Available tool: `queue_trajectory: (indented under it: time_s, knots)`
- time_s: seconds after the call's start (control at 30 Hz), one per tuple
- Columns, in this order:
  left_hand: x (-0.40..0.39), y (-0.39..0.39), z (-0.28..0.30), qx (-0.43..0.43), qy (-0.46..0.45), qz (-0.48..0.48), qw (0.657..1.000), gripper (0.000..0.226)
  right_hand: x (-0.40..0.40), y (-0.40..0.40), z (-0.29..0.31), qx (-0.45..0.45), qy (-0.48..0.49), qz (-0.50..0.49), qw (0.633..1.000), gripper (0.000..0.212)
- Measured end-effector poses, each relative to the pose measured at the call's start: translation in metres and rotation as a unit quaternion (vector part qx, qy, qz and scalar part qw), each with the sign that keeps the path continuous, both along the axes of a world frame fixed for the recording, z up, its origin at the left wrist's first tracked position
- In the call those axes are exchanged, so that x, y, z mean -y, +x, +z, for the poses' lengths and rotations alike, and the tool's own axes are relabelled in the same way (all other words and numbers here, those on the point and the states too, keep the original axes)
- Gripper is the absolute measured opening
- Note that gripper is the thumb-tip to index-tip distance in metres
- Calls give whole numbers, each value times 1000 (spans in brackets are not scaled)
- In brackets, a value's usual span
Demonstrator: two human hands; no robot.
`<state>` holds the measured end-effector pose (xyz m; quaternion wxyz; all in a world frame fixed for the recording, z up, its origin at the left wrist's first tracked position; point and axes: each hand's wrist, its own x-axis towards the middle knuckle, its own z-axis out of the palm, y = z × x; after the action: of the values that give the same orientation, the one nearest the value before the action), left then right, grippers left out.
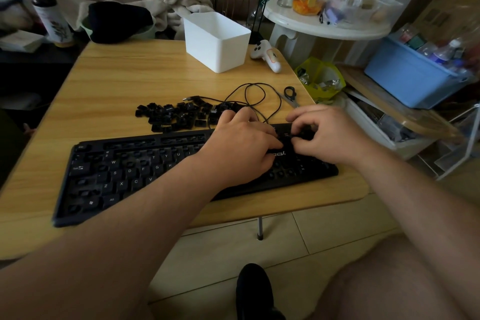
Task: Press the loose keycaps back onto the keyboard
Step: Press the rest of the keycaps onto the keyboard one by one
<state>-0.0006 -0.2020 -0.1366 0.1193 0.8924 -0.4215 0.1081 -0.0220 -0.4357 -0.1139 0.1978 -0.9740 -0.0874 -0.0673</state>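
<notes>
Right at the near side of the wooden table (109, 80) lies the black keyboard (124, 171), slanted so its left end comes close to the table's front edge while its right end sits just short of the rounded right corner. Many of its sockets are bare, with lettered caps still seated in the left and middle rows. Both hands work over its right-hand section: the left hand (244, 145) lies across the keys with fingers bent downward onto them, and whether it holds anything cannot be told; the right hand (327, 132) has its fingers curled together at the top right row, apparently pinching something small and dark there, though blur hides what it is. Just behind the keyboard, a heap of loose keycaps (176, 117) spreads across the middle of the table, touching the coiled black cable (249, 96) that loops toward the right. Small scissors (291, 96) lie beside the cable near the right edge. Farther back stand a white plastic bin (217, 41) and a white handheld controller (267, 56), the latter close to the far right corner. Bare wood stretches wide on the left and behind the keycap heap. Off the table's right edge sit a yellow bag (322, 80) and a blue tub (410, 75).
</notes>
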Motion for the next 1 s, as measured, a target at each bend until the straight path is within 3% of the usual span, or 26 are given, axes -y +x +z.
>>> queue_trajectory:
  time_s: [0.23, 0.6, 1.0]
  knots:
    - [0, 0, 0, -13, -3, -3, 1000, 37, 14, -5, -6, -5, 72, -44, 996, 11]
    - [0, 2, -2, -4, -13, -8, 1000, 34, 4, -3, -11, 21, 4, 15, 1000, 17]
    - [0, 1, -2, -15, -14, -7, 1000, 35, 6, 1, -1, -20, -53, 37, 998, 19]
